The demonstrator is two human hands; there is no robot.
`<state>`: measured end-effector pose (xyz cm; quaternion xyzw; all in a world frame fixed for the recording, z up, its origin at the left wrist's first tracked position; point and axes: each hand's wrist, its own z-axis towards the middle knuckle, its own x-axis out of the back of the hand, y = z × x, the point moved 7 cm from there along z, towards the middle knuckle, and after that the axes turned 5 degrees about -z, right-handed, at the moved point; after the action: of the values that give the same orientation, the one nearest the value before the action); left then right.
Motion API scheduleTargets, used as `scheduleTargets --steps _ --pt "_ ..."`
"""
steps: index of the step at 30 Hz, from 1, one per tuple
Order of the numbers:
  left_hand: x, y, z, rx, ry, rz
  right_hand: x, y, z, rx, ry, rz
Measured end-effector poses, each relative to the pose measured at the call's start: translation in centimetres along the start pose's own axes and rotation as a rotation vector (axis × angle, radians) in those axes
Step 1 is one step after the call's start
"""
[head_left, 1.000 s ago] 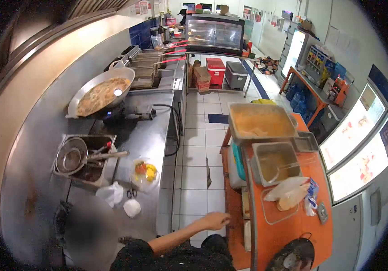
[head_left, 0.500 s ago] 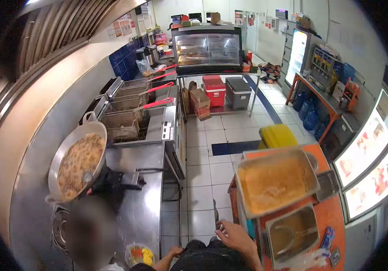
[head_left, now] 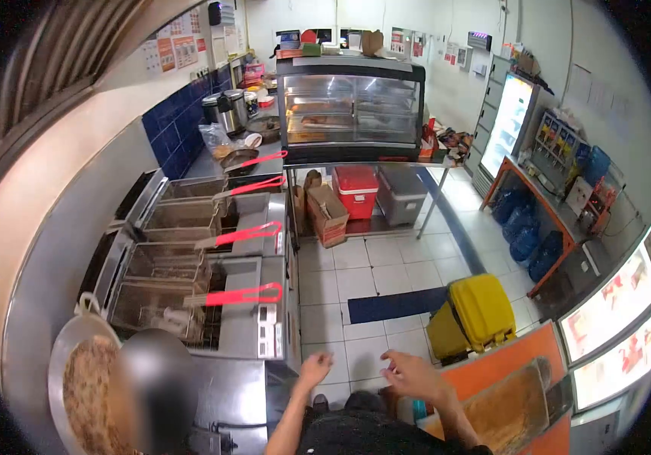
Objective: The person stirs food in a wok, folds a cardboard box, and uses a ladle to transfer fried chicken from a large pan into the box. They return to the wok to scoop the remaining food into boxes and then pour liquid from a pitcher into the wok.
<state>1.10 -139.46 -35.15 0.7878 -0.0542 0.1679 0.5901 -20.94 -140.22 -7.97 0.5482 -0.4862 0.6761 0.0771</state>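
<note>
My left hand (head_left: 315, 371) is raised over the floor with its fingers loosely bent and a little apart. It appears to hold nothing. To its right, my right hand (head_left: 418, 376) has spread fingers, with nothing visible between them. Below that forearm lies a metal tray (head_left: 541, 371) of orange-brown breading, on the orange table (head_left: 492, 360). Left of my hands stands the deep fryer (head_left: 268, 330). Its wire baskets have red handles (head_left: 242, 296), and pale pieces (head_left: 177, 317) lie in the nearest basket.
A large wok (head_left: 58, 379) of bubbling brown food is at lower left, beside a person's blurred head (head_left: 160, 387). The yellow bin (head_left: 481, 311) stands ahead right. A glass display case (head_left: 352, 114), red cooler (head_left: 356, 193) and cardboard box (head_left: 327, 216) are farther ahead.
My view has moved forward, bringing the fryers closer. Both hands have come up in front of me. The slim dark object in my right hand earlier no longer shows.
</note>
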Motion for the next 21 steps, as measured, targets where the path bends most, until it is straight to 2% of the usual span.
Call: scheduleTargets --steps 1,2,3,5,8,10,11,13,14,15,16,17,18,19,20,21 --pt "0.3 4.4 4.4 -0.05 -0.014 -0.044 2.0 1.2 2.1 -0.134 -0.018 0.07" --pt "0.8 8.9 8.5 -0.149 -0.015 0.004 3.6 2.3 4.5 -0.138 -0.031 0.087" --pt "0.9 13.4 12.5 -0.171 -0.112 -0.084 5.5 4.1 6.8 -0.181 -0.004 0.043" --pt "0.0 16.1 22.4 -0.289 -0.174 -0.322 8.8 7.5 11.7 -0.229 0.004 -0.009" --pt "-1.1 12.4 36.4 -0.23 -0.052 -0.273 15.4 12.1 19.8 -0.192 0.115 -0.169" --pt "-1.8 3.8 44.3 -0.133 0.017 0.031 20.1 14.9 25.7 -0.176 0.103 -0.201" --pt "-3.1 -4.6 48.5 0.048 -0.049 0.158 22.9 15.9 28.7 -0.129 0.112 -0.241" --pt "-2.8 -12.6 48.7 0.147 -0.232 0.463 29.2 17.4 35.3 -0.072 0.138 -0.336" --pt "-1.6 -14.7 47.3 0.188 -0.285 0.46 32.6 17.7 39.0 -0.042 0.137 -0.363" --pt "0.9 -12.5 43.8 0.161 -0.268 0.315 36.0 17.9 43.0 -0.025 0.119 -0.368" --pt "3.9 -4.5 40.0 0.092 -0.232 0.11 39.4 18.2 46.8 -0.018 0.084 -0.379" --pt "5.7 1.1 37.9 0.062 -0.19 -0.054 42.7 18.7 51.1 0.032 0.096 -0.46" --pt "5.1 -8.0 38.6 0.296 -0.008 -0.447 45.9 19.5 55.9 0.085 0.106 -0.543" --pt "4.7 -15.9 38.8 0.451 0.272 -0.858 49.3 20.7 60.8 0.108 0.11 -0.591" --pt "4.5 -14.8 43.0 0.438 0.263 -0.867 52.8 21.5 65.7 0.133 0.119 -0.635" --pt "5.1 -13.3 46.7 0.409 0.261 -0.691 55.9 20.4 69.2 0.094 0.124 -0.703"
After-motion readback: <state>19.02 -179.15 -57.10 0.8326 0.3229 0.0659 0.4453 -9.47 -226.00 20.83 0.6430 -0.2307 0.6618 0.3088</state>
